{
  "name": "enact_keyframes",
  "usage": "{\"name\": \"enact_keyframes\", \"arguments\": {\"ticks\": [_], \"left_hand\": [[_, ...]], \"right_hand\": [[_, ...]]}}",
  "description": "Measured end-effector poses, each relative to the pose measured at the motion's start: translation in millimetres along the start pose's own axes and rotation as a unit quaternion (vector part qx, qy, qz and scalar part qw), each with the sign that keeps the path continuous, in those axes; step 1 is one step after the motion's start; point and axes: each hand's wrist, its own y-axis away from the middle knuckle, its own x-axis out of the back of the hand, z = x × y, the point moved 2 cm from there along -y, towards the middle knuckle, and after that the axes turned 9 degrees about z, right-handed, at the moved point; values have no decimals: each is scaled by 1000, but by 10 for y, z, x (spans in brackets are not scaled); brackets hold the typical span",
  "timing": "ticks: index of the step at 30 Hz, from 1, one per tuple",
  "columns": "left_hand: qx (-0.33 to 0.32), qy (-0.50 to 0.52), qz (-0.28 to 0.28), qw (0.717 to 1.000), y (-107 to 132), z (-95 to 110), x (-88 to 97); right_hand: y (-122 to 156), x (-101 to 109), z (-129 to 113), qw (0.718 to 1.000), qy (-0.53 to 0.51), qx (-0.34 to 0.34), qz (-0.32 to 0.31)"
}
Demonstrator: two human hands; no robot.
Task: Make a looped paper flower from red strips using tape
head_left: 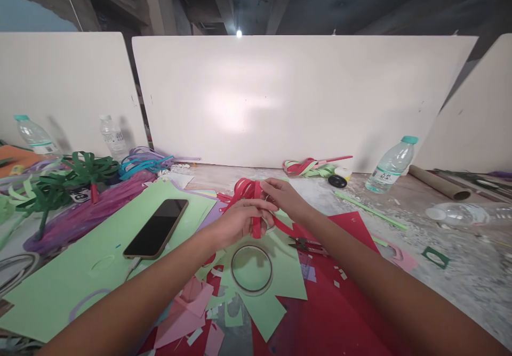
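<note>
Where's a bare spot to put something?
Try the bare tabletop right of the green scrap, between the lying bottle and right forearm. It's crowded around the red strips and tape roll, and far left by the green paper leaves.

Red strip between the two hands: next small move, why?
Probably draw the red strip snug against the red loops with the right hand, while the left hand steadies it. The right fingers are at the strip's upper part, the left fingers cross it lower down, and its lower part hangs below them, apparently unsecured.
</note>
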Motion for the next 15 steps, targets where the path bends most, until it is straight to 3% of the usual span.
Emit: {"name": "enact_keyframes", "arguments": {"ticks": [3,6,8,10,13,15], "left_hand": [[19,114,38,993,-9,-32,70],[-7,119,85,989,-16,1,147],[-49,28,99,993,1,62,180],[-89,-141,72,983,46,118,188],[-137,-401,7,906,144,123,192],[-158,-500,-9,851,202,76,200]], "right_hand": [[112,261,-38,996,82,16,-13],[316,530,54,950,299,23,-83],[468,661,174,921,367,-17,-132],[585,735,286,910,384,-43,-152],[652,761,386,927,341,-46,-147],[642,763,407,943,300,-43,-135]]}}
